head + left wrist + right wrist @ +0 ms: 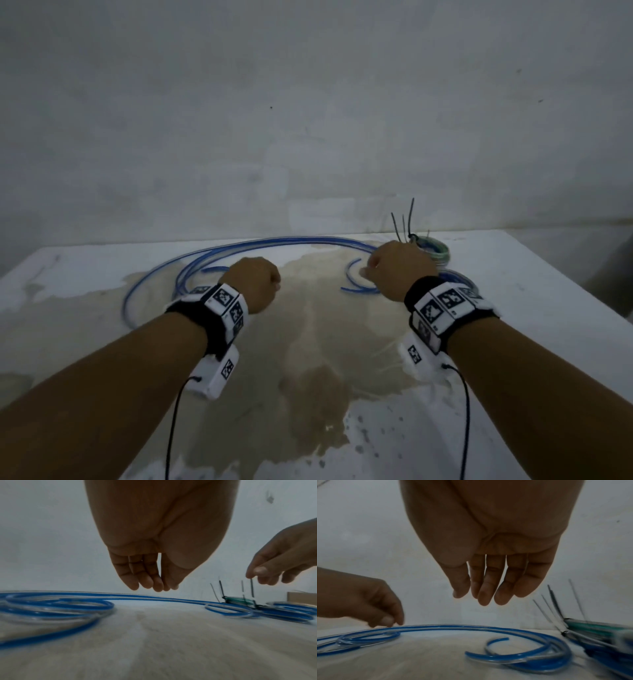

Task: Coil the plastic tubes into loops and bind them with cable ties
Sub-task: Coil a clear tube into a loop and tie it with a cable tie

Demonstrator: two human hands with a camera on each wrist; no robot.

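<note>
A long blue plastic tube [274, 241] lies loose on the table in wide curves, with small loops [56, 605] at its left and a free end [505, 638] curling at its right. My left hand [255, 284] hovers above the left loops, fingers [154, 586] hanging relaxed and holding nothing. Over the tube's right end hangs my right hand [400, 270], fingers [484, 599] loose and empty. Behind it sits a green coil [436, 248] bound with black cable ties [411, 216] whose tails stick up. A coiled blue tube [459, 277] lies beside it, partly hidden by my right wrist.
The white table [513, 342] has a large worn beige patch in the middle. A bare grey wall [308, 120] stands right behind it. The table's right edge [582, 291] runs close to the coils. A brown box corner [302, 597] shows at far right.
</note>
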